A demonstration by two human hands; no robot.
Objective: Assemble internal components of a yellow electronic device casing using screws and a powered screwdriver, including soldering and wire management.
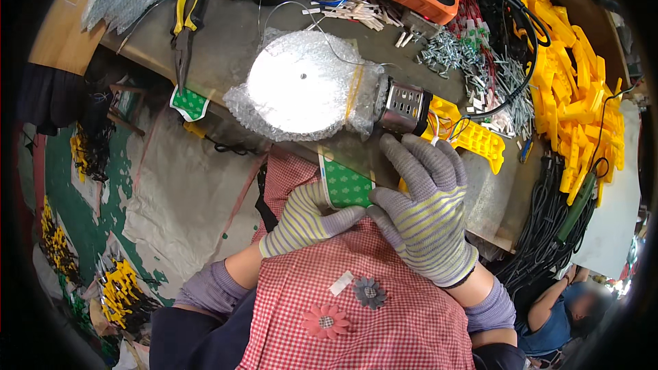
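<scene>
In the head view we see both gloved hands meeting at the near edge of the workbench (226, 48), over a red checked apron (356, 288). Our left hand (305, 219) lies with fingers curled loosely, its thumb pointing toward 3 o'clock and touching the lower end of a green patterned card (346, 183); whether it actually pinches the card we cannot tell. Our right hand (425, 209) lies flat and open, fingers spread and stretched toward 11 o'clock, its thumb meeting the card's lower right corner. So the card sits between the two hands, at 1 o'clock from the left and at 9 o'clock from the right.

Just beyond the right fingertips, at 12 o'clock, lies a small perforated metal housing (406, 106) with wires, resting against a yellow plastic part (473, 137). At 10 o'clock from it lies a round silvery disc (301, 85) in bubble wrap. Yellow-handled pliers (185, 20) lie far off at 10 o'clock.
</scene>
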